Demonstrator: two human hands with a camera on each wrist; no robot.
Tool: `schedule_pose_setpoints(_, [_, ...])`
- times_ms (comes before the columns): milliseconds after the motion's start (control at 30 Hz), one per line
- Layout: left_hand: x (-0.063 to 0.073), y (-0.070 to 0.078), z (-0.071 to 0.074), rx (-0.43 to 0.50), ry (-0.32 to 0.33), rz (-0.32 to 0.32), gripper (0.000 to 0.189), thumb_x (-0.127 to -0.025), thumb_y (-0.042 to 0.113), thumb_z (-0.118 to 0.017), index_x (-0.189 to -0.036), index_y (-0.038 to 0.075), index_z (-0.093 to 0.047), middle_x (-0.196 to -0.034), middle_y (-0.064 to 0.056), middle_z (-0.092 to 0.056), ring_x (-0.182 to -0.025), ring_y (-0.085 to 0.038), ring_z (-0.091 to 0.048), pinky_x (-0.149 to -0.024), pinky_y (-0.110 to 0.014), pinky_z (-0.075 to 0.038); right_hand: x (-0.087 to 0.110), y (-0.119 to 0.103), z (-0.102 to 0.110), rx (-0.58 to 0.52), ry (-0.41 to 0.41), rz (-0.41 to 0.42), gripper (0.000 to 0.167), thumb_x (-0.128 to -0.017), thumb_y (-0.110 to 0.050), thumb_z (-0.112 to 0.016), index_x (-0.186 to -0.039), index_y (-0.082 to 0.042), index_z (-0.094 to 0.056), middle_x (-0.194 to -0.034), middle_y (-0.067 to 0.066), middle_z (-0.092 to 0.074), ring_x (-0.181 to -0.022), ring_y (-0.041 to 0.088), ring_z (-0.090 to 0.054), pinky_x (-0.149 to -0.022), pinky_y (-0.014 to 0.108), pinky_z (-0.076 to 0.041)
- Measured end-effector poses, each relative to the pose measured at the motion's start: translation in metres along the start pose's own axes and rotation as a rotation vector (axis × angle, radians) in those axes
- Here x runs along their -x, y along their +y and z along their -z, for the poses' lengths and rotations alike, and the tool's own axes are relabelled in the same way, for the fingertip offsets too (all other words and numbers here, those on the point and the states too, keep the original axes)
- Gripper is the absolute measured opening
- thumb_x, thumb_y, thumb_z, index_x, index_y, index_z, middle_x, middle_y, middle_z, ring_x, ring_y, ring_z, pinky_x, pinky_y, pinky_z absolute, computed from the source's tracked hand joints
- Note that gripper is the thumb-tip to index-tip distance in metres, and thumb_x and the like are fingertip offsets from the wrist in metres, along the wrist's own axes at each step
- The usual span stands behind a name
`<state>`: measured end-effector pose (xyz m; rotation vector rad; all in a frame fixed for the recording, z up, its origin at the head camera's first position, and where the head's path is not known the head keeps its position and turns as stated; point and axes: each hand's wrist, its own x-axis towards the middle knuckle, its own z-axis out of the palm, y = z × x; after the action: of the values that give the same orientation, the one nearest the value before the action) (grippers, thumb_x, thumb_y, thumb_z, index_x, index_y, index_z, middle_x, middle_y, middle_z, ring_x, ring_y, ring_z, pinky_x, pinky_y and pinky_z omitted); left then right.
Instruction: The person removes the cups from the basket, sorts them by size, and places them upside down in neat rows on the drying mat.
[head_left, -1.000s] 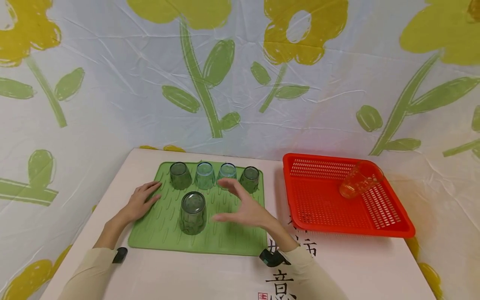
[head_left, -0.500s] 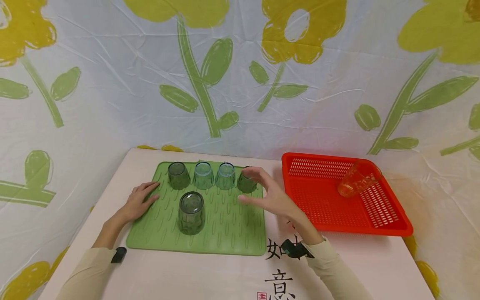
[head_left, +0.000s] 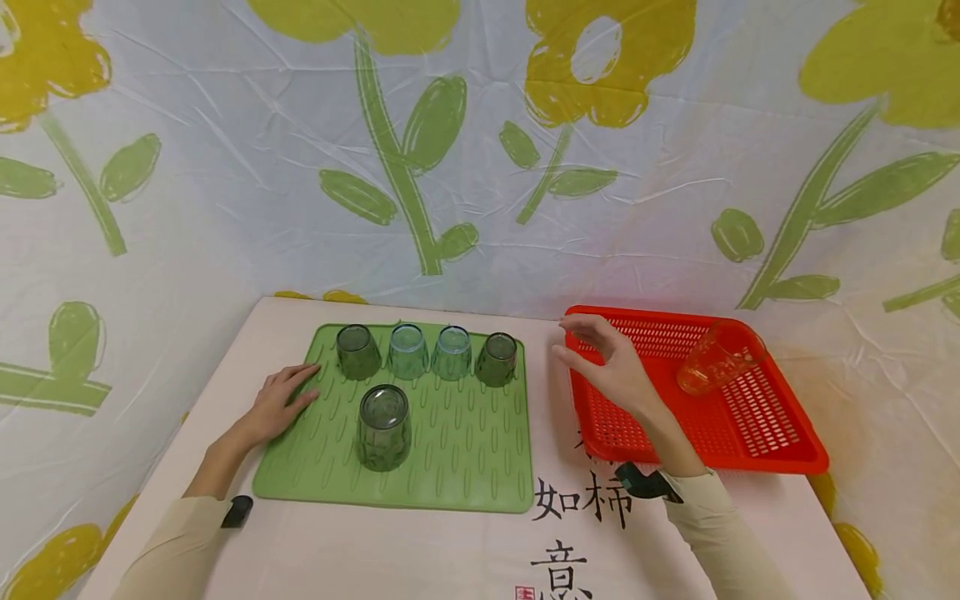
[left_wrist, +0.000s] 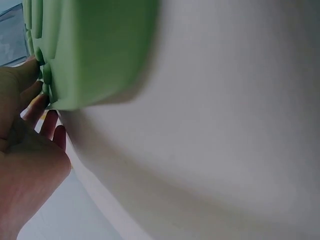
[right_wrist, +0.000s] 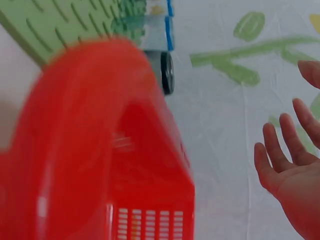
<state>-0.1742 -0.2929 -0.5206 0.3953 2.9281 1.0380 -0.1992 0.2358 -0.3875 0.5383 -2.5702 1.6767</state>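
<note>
My left hand (head_left: 276,406) rests at the left edge of the green drying mat (head_left: 457,467), its fingertips on the mat's rim. My right hand (head_left: 611,367) hangs over the left side of the red plastic basket (head_left: 750,462), thumb and fingers spread with nothing between them. A clear glass (head_left: 708,367) leans inside the basket at its right side. Upside down on the mat, a larger grey-green glass (head_left: 384,429) stands at the front. Behind it is a row: a dark glass (head_left: 358,354), two bluish glasses (head_left: 408,354) and another dark glass (head_left: 497,360).
The white table (head_left: 360,550) bears black printed characters (head_left: 562,500) between mat and basket. A cloth with a flower print (head_left: 480,275) hangs right behind the table. In the right wrist view the basket's rim (right_wrist: 75,125) looms close.
My right hand has moved right, from above the mat past the right dark glass to over the basket. The left hand and the glasses have stayed where they were.
</note>
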Motion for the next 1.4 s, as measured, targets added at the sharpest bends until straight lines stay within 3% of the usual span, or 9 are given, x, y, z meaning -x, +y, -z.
schedule_pose_setpoints(233, [0.0,0.002,0.0,-0.009,0.004,0.0,0.049,-0.104,0.009,-0.06,-0.146,-0.012,-0.045,-0.146,-0.036,-0.041,-0.131,-0.058,-0.033,-0.102,-0.073,-0.026,0.001,0.007,0.031,0.06,0.114,-0.035,0.045,-0.098,-0.021,-0.073,-0.137,-0.004,-0.059,-0.137,0.018,-0.06,-0.131,0.032,-0.053,-0.112,0.042,-0.044])
schedule_pose_setpoints(300, [0.0,0.001,0.0,-0.007,0.005,0.001,0.049,-0.104,0.009,-0.06,-0.146,-0.012,-0.045,-0.145,-0.036,-0.041,-0.13,-0.058,-0.033,-0.101,-0.073,-0.026,0.001,0.009,0.04,0.081,0.138,-0.043,0.046,-0.099,-0.022,-0.072,-0.138,-0.004,-0.058,-0.137,0.019,-0.06,-0.131,0.031,-0.054,-0.111,0.037,-0.045])
schedule_pose_setpoints(433, [0.001,-0.001,-0.002,-0.001,0.011,0.0,0.048,-0.104,0.009,-0.059,-0.146,-0.012,-0.045,-0.145,-0.036,-0.041,-0.13,-0.059,-0.032,-0.1,-0.074,-0.025,-0.001,0.017,0.055,0.106,0.176,-0.063,0.046,-0.1,-0.023,-0.071,-0.139,-0.004,-0.057,-0.136,0.016,-0.06,-0.13,0.029,-0.055,-0.104,0.019,-0.045])
schedule_pose_setpoints(533, [0.002,-0.004,-0.003,0.004,0.014,-0.004,0.048,-0.105,0.009,-0.059,-0.146,-0.012,-0.044,-0.145,-0.036,-0.04,-0.13,-0.059,-0.031,-0.1,-0.075,-0.025,-0.001,0.024,0.066,0.119,0.198,-0.065,0.045,-0.1,-0.022,-0.07,-0.139,-0.004,-0.058,-0.136,0.014,-0.061,-0.129,0.028,-0.055,-0.099,0.012,-0.043])
schedule_pose_setpoints(733, [0.002,-0.008,-0.005,0.002,0.015,-0.014,0.049,-0.105,0.009,-0.059,-0.146,-0.012,-0.044,-0.145,-0.037,-0.04,-0.129,-0.059,-0.031,-0.098,-0.075,-0.026,0.001,0.038,0.085,0.181,0.254,-0.062,0.041,-0.1,-0.021,-0.07,-0.136,-0.002,-0.06,-0.129,0.003,-0.064,-0.122,0.018,-0.056,-0.097,0.013,-0.044])
schedule_pose_setpoints(933, [0.001,-0.005,-0.004,0.004,0.022,-0.024,0.049,-0.105,0.009,-0.06,-0.146,-0.012,-0.045,-0.144,-0.036,-0.041,-0.129,-0.059,-0.032,-0.099,-0.074,-0.026,0.007,0.047,0.106,0.296,0.35,-0.084,0.044,-0.1,-0.026,-0.071,-0.135,-0.001,-0.061,-0.12,-0.014,-0.062,-0.121,0.027,-0.056,-0.095,0.018,-0.044])
schedule_pose_setpoints(1067, [0.001,-0.005,-0.003,0.003,0.02,-0.025,0.048,-0.105,0.009,-0.059,-0.146,-0.012,-0.045,-0.144,-0.036,-0.041,-0.127,-0.059,-0.032,-0.098,-0.073,-0.026,0.01,0.055,0.119,0.341,0.394,-0.127,0.045,-0.099,-0.029,-0.071,-0.133,-0.002,-0.062,-0.12,-0.006,-0.064,-0.121,0.029,-0.055,-0.093,0.018,-0.043])
schedule_pose_setpoints(1233, [0.0,-0.004,-0.003,0.016,0.018,-0.025,0.049,-0.105,0.009,-0.059,-0.146,-0.013,-0.044,-0.144,-0.037,-0.04,-0.128,-0.059,-0.031,-0.099,-0.074,-0.025,0.014,0.063,0.134,0.381,0.418,-0.219,0.052,-0.1,-0.036,-0.067,-0.138,-0.002,-0.057,-0.134,0.015,-0.058,-0.122,0.034,-0.049,-0.088,0.02,-0.041])
schedule_pose_setpoints(1400, [-0.001,-0.005,-0.004,0.009,0.01,-0.014,0.049,-0.105,0.009,-0.058,-0.147,-0.012,-0.043,-0.145,-0.036,-0.039,-0.128,-0.057,-0.031,-0.099,-0.072,-0.026,0.017,0.069,0.147,0.385,0.484,-0.338,0.058,-0.101,-0.039,-0.063,-0.145,-0.002,-0.052,-0.144,0.021,-0.05,-0.13,0.038,-0.043,-0.101,0.035,-0.041])
